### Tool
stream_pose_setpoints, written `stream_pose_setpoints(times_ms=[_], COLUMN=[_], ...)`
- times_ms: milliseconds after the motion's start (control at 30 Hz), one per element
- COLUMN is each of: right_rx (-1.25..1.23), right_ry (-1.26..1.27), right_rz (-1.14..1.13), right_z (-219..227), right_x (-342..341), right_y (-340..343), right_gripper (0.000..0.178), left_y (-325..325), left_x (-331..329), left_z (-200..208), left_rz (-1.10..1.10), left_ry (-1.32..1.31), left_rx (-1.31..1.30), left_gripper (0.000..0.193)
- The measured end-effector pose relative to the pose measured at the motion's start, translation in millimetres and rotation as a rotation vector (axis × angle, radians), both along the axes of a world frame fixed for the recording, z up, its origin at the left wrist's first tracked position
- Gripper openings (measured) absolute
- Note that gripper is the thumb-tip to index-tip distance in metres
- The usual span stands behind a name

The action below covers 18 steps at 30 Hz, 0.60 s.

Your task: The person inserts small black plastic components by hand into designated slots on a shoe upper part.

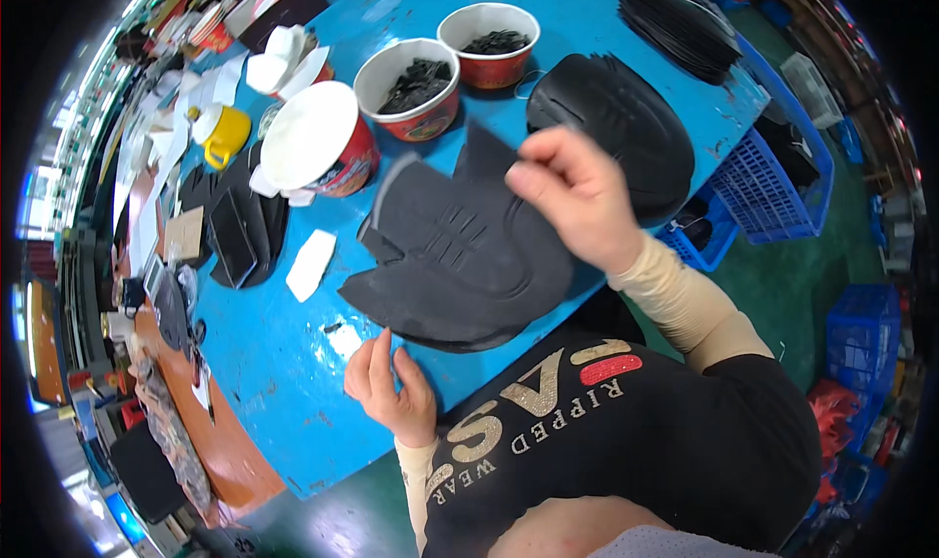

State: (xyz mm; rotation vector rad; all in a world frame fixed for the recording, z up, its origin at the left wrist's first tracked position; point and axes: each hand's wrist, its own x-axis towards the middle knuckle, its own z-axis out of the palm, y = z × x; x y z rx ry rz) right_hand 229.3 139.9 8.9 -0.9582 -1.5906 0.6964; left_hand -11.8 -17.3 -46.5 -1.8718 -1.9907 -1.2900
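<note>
A stack of black moulded sheet pieces (430, 240), with pointed flaps, short slits and a curved groove, lies on the blue table before me. Over its right side, my right hand (582, 196) is closed with thumb and forefinger together. Whatever they pinch, if anything, is too small to make out. Beside the stack's near left edge, my left hand (393, 390) has its fingers apart and holds nothing. A second stack of curved black pieces (616, 128) sits beyond my right hand. Two red-and-white tubs (411, 120) (494, 69) contain small black bits.
At the left stand a white-lidded red tub (318, 137) and a yellow mug (222, 133). A white scrap (311, 265) lies near flat black pieces (245, 225). More black sheets (675, 35) are stacked far right. Blue crates (773, 186) stand past the table's right edge.
</note>
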Motion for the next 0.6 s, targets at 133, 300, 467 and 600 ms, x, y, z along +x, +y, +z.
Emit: stream_pose_setpoints(times_ms=[133,300,467,600], right_rx=[0.339,0.826,0.434,0.457], right_ry=[0.302,-0.576,-0.692,-0.519], right_rz=[-0.243,-0.356,-0.113,-0.174], right_z=[56,68,0,17], right_x=[57,91,95,70], right_y=[8,2,2,13], right_gripper=[0.017,0.027,0.028,0.024], left_y=[2,7,21,29], left_x=[-4,-7,2,-16], left_z=[1,4,19,22], left_rz=[-0.027,-0.028,-0.045,0.051], left_ry=[0.015,0.007,0.058,0.148], left_rx=[-0.013,-0.046,-0.077,-0.089], left_gripper=[0.024,0.024,0.026,0.031])
